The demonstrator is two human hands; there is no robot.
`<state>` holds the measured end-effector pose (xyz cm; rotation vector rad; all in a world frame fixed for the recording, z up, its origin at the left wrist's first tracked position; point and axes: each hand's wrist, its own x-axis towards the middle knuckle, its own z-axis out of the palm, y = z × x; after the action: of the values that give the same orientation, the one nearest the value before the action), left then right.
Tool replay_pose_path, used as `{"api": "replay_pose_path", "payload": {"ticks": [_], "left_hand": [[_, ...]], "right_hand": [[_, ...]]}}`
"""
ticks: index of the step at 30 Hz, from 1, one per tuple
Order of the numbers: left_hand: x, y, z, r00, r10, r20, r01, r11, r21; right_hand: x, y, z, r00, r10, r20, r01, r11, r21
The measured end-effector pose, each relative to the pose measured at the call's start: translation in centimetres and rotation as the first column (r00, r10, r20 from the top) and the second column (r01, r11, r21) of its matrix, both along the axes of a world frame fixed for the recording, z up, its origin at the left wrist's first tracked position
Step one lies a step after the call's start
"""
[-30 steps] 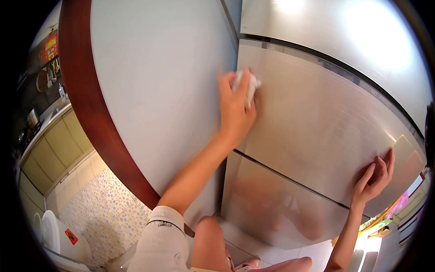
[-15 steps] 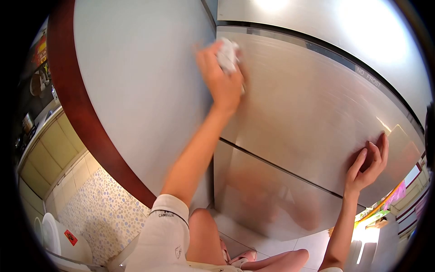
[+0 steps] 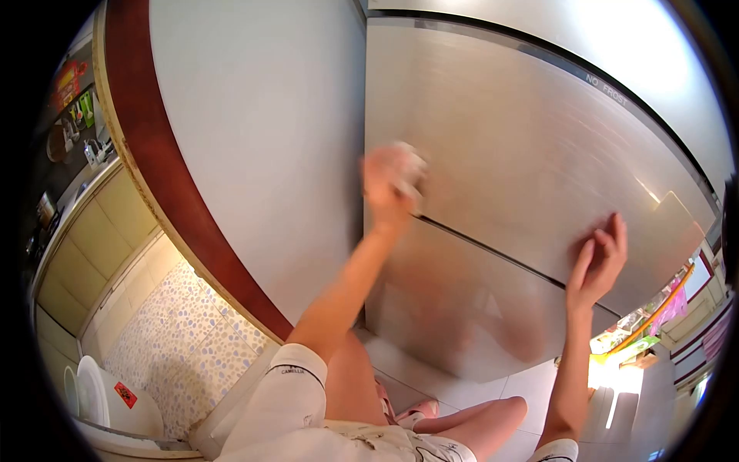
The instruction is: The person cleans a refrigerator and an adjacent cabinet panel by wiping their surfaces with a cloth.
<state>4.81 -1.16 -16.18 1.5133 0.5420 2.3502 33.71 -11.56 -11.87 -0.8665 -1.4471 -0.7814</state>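
Observation:
My left hand (image 3: 382,185), blurred by motion, is closed around a crumpled white cloth (image 3: 413,163). It holds the cloth against the left edge of a silvery refrigerator door (image 3: 493,131), just above the seam with the lower panel (image 3: 462,308). Nothing is in my right hand (image 3: 600,263); its fingertips rest on the same door farther right, with the fingers partly bent and apart. Faint streaks show on the metal, and "NO FROST" is printed on the strip above.
Left of the refrigerator stands a pale wall panel (image 3: 262,138) with a dark red trim (image 3: 188,185). Beyond it are kitchen cabinets (image 3: 100,246), a pebble-patterned floor (image 3: 165,339) and a white bucket (image 3: 123,412). My knees and pink slippers (image 3: 419,408) are below.
My left hand has swept down the door's left edge with the cloth, from near the top to the seam. My right hand stays on the door, while the view has shifted slightly.

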Motion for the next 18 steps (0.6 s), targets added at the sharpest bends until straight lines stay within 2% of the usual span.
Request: {"api": "replay_pose_path", "payload": {"ticks": [1, 3, 6, 7, 8, 9, 10, 11, 12, 14, 15, 16, 18], "left_hand": [[-2.1, 0.8, 1.1, 0.730, 0.674, -0.115, -0.666, 0.739, 0.102], [-4.0, 2.3, 1.2, 0.712, 0.701, -0.050, -0.702, 0.712, 0.000], [-3.5, 0.7, -1.8, 0.747, 0.651, -0.134, -0.664, 0.726, -0.176], [-2.9, -0.5, -3.0, 0.795, 0.595, -0.114, -0.605, 0.766, -0.218], [-2.0, -2.1, -4.4, 0.840, 0.535, -0.089, -0.538, 0.803, -0.256], [-0.8, -4.3, -5.8, 0.947, 0.322, -0.013, -0.305, 0.882, -0.360], [0.7, -6.8, -6.8, 0.992, 0.097, 0.084, -0.050, 0.894, -0.445], [2.1, -9.9, -6.1, 0.868, -0.275, 0.413, 0.459, 0.761, -0.458], [3.2, -12.0, -5.6, 0.677, -0.434, 0.594, 0.714, 0.583, -0.387], [4.9, -14.2, -5.5, 0.585, -0.573, 0.575, 0.804, 0.506, -0.313], [5.3, -14.9, -5.7, 0.537, -0.633, 0.558, 0.840, 0.462, -0.285], [5.5, -15.6, -5.9, 0.545, -0.685, 0.484, 0.838, 0.461, -0.291], [6.7, -16.5, -6.5, 0.595, -0.724, 0.348, 0.803, 0.549, -0.231]], "right_hand": [[-0.1, -1.0, -1.2, 1.000, -0.018, -0.011, 0.017, 0.998, -0.067], [-1.0, -2.9, -3.5, 0.998, -0.051, -0.037, 0.043, 0.980, -0.194], [-3.8, -5.2, -7.0, 0.973, 0.060, -0.223, -0.126, 0.948, -0.294], [-5.1, -5.9, -7.8, 0.956, 0.102, -0.274, -0.190, 0.930, -0.316], [-5.8, -6.4, -9.1, 0.962, 0.120, -0.247, -0.209, 0.903, -0.376], [-6.5, -6.9, -10.3, 0.964, 0.137, -0.227, -0.227, 0.870, -0.438], [-7.3, -7.4, -10.9, 0.944, 0.203, -0.260, -0.312, 0.803, -0.508], [-8.0, -8.0, -11.4, 0.918, 0.263, -0.296, -0.391, 0.720, -0.573], [-8.4, -8.4, -12.0, 0.895, 0.283, -0.345, -0.442, 0.666, -0.601], [-8.7, -8.9, -13.1, 0.843, 0.312, -0.438, -0.536, 0.549, -0.641], [-9.3, -9.7, -13.6, 0.772, 0.330, -0.544, -0.629, 0.526, -0.573], [-9.8, -10.7, -13.6, 0.691, 0.347, -0.634, -0.708, 0.504, -0.496], [-10.1, -12.7, -14.0, 0.524, 0.422, -0.740, -0.833, 0.434, -0.342]]}}
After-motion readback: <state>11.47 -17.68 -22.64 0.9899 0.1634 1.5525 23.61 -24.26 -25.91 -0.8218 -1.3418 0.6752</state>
